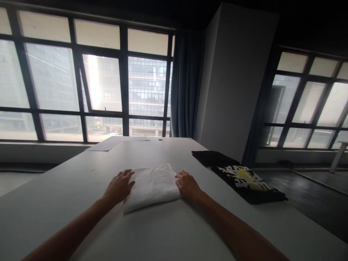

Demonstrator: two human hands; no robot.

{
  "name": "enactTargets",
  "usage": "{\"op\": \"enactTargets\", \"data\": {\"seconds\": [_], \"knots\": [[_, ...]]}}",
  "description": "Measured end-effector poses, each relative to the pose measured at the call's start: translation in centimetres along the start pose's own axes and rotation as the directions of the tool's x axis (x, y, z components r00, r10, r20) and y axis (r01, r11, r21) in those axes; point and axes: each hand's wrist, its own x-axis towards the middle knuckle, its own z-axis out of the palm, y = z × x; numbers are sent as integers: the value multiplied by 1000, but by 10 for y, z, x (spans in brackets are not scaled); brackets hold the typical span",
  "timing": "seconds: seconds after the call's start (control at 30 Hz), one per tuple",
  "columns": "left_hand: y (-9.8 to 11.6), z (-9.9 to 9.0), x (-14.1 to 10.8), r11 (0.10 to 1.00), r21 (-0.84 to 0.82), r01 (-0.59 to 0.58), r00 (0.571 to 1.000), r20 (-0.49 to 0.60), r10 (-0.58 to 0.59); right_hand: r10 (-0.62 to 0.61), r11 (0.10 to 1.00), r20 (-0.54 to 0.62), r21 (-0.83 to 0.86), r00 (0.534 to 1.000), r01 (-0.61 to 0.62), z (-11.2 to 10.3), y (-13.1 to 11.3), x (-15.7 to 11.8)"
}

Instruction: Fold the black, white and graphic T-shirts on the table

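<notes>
A folded white cloth (153, 185) lies on the white table in front of me, slightly wrinkled, its near edge slanting up to the right. My left hand (119, 186) rests along the cloth's left side, thumb apart from the fingers and the tips touching the edge. On the opposite side, my right hand (187, 184) touches the right edge with its fingers slightly bent and spread. Neither hand lifts the cloth. The kind of garment, if it is one, cannot be made out.
A folded black garment with a white and yellow print (244, 177) lies along the right edge of the white table (67, 199). Paper sheets (104, 145) lie at the far left. Beyond stand windows, a blue curtain (186, 83) and a pillar (233, 87).
</notes>
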Motion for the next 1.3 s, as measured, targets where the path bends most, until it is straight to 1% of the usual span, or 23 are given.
{"op": "enactTargets", "data": {"seconds": [0.03, 0.1, 0.17, 0.2, 0.27, 0.3, 0.37, 0.43, 0.5, 0.57, 0.63, 0.7, 0.77, 0.83, 0.9, 0.93, 1.0, 1.07, 1.1, 1.13, 1.2, 1.27, 1.3], "knots": [[13, 2, -2, 997, 25, -69, 998, -2, 69, -34, 999, -12, -40, 999, 33, 0, -9, 1], [35, 11, -7, 980, 16, -196, 978, 73, 195, -138, 989, -1, -57, 990, 138, 4, -30, 6], [47, 23, -11, 964, -1, -265, 950, 174, 261, -250, 968, 67, -14, 966, 251, 13, -52, 12], [49, 29, -12, 962, -1, -273, 940, 212, 268, -281, 959, 115, 12, 953, 282, 20, -61, 14], [48, 35, -16, 966, 10, -259, 932, 267, 247, -296, 955, 218, 66, 930, 289, 32, -71, 17], [46, 35, -17, 970, 21, -242, 931, 288, 226, -286, 958, 259, 85, 923, 273, 36, -71, 17], [43, 33, -20, 980, 55, -192, 934, 318, 165, -245, 969, 308, 96, 919, 226, 40, -64, 13], [40, 28, -23, 987, 86, -132, 940, 328, 97, -185, 983, 321, 70, 929, 171, 37, -50, 7], [36, 24, -26, 992, 100, -74, 947, 319, 39, -96, 995, 324, 23, 941, 93, 31, -34, 0], [27, 21, -28, 994, 99, -41, 948, 317, 8, -13, 999, 325, -24, 946, 22, 23, -21, -5], [18, 19, -25, 994, 108, -22, 942, 334, -16, 39, 998, 340, -66, 939, -18, 16, -17, -4], [14, 19, -15, 989, 151, 13, 937, 344, -65, 72, 994, 363, -107, 929, -35, 13, -23, 5], [17, 23, 1, 981, 191, 21, 950, 303, -80, 52, 993, 347, -121, 936, -11, 15, -38, 22], [26, 31, 20, 980, 197, -25, 968, 248, -25, -54, 992, 299, -90, 953, 84, 23, -55, 44], [35, 43, 36, 979, 195, -51, 969, 249, 1, -158, 983, 282, -50, 946, 178, 38, -66, 64], [37, 48, 42, 979, 202, -31, 965, 261, -23, -163, 982, 294, -39, 942, 182, 46, -68, 73], [33, 56, 49, 974, 220, 48, 958, 265, -107, -102, 993, 321, -30, 942, 117, 60, -61, 85], [21, 58, 50, 967, 226, 121, 956, 237, -175, -21, 999, 312, -40, 950, 35, 67, -43, 92], [12, 56, 50, 961, 225, 162, 952, 220, -212, 29, 998, 303, -54, 952, -13, 67, -32, 93], [3, 53, 48, 953, 223, 203, 946, 207, -250, 84, 995, 296, -70, 952, -66, 65, -22, 93], [-14, 44, 43, 937, 219, 273, 924, 211, -318, 194, 980, 300, -95, 934, -173, 56, -4, 88], [-27, 32, 38, 923, 230, 310, 899, 246, -363, 272, 962, 287, -114, 919, -249, 46, 5, 80], [-32, 26, 36, 918, 242, 315, 888, 267, -375, 294, 955, 264, -127, 918, -269, 42, 6, 75]]}}
